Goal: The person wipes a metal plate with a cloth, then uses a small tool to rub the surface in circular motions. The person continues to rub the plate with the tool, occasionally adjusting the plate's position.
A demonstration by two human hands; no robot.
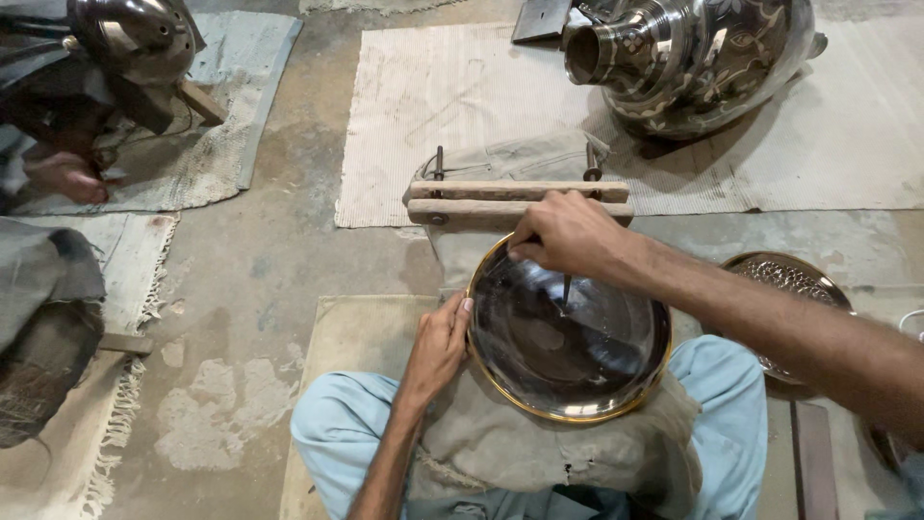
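Plate [568, 337] on lap; left hand [438, 347] grips rim at 9 o'clock. Right hand [568, 234] clenches tool [566, 289], tip on plate. Risk: tip skids, scratches surface if plate shifts.

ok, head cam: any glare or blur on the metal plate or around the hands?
Head view: soft, even light, no hard shadows. The dark plate mirrors pale streaks, with a bright glint along its gold rim but no blown-out glare. The right hand with its thin tool and the left hand on the rim look sharp. The big vase reflects strongly.
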